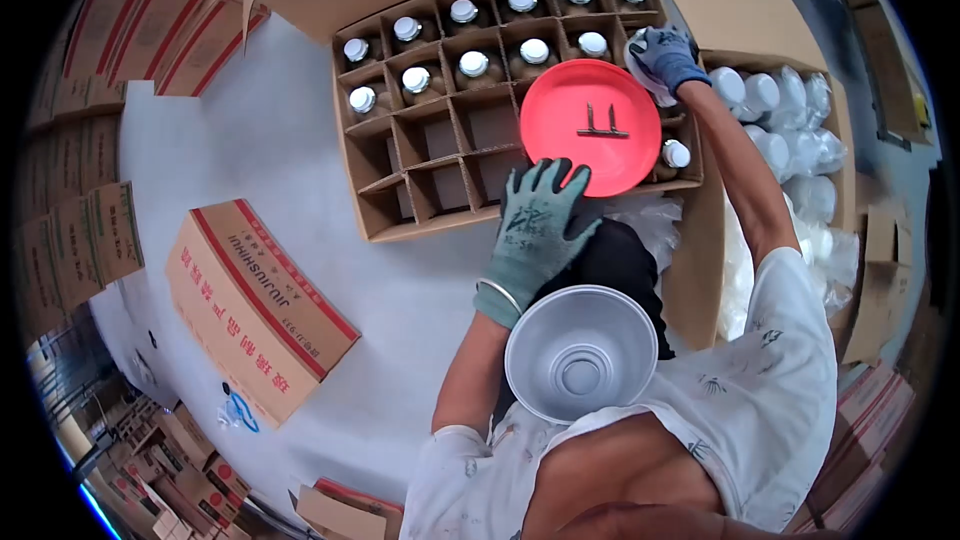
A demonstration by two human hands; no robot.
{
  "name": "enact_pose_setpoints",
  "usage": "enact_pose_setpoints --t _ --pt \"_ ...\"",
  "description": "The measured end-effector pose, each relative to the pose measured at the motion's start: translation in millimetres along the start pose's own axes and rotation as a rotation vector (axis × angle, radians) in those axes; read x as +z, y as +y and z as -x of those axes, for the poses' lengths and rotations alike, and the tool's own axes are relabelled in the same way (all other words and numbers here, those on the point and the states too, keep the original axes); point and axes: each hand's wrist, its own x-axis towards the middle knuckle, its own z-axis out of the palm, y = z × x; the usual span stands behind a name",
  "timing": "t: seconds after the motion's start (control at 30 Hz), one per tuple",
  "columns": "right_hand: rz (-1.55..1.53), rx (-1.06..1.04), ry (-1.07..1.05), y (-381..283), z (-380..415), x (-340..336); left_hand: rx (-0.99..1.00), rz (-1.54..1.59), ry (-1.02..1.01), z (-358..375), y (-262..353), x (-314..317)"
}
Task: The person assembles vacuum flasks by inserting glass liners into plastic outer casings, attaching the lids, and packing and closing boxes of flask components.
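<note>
My left hand point(540, 220), in a green glove with dark fingertips, is open with its fingers spread. Its fingertips lie at the lower left rim of a round red plastic lid point(545, 130). A dark metal piece with two prongs point(603, 130) shows on the red lid. The lid lies over a divided carton point(420, 230) that holds several white-capped bottles point(473, 63). My right hand point(670, 55), in a blue-grey glove, is closed around a white, partly hidden piece point(648, 72) at the carton's right side.
A grey plastic bowl point(580, 345) sits on my lap. On the right, an open box point(700, 280) holds several white plastic-wrapped containers point(785, 150). A closed carton point(260, 310) stands on the floor point(250, 140) at left. Stacked cartons point(150, 20) line the far left.
</note>
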Motion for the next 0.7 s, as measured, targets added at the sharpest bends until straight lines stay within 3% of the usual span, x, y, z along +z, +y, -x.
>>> enact_pose_setpoints --t 0.07,0.13,0.2,0.3,0.37,0.4,0.43,0.5,0.53,0.63,0.7 --pt "-0.130 -0.168 0.182 -63.3 -15.2 -32.9 -0.017 0.047 0.022 -4.6 -3.4 -0.5" --pt "-0.342 -0.544 0.175 -132.0 -42.7 -20.1 -0.035 0.094 0.074 -12.9 -6.5 -1.3" --pt "-0.300 -0.684 -0.030 -203.1 -57.2 -8.9 -0.053 0.134 0.136 -18.5 -10.1 0.1" --pt "-0.135 -0.693 -0.027 -262.0 -68.3 46.7 -0.089 0.180 0.215 -17.0 -20.1 -2.4" --pt "-0.022 -0.745 -0.054 -269.6 -74.7 59.2 -0.149 0.228 0.271 -13.4 -25.4 -6.1" --pt "-0.034 -0.760 -0.143 -265.8 -72.3 40.7 -0.181 0.259 0.304 -10.4 -25.0 -7.9" --pt "-0.110 -0.767 -0.090 -259.4 -69.2 26.7 -0.202 0.299 0.369 -8.2 -23.0 -14.2" --pt "-0.237 -0.750 0.146 -240.9 -55.4 2.8 -0.387 0.847 0.507 -7.8 -27.7 -16.9" --pt "-0.330 -0.741 0.132 -226.5 -44.9 -31.3 -0.474 1.132 0.564 -7.3 -31.2 -15.2" --pt "-0.490 -0.778 0.350 -167.3 5.1 -122.7 -0.545 1.714 0.710 1.3 -73.9 10.4" --pt "-0.606 -0.778 0.402 -132.0 55.4 -172.7 -0.463 1.918 0.565 -4.9 -76.0 7.0"
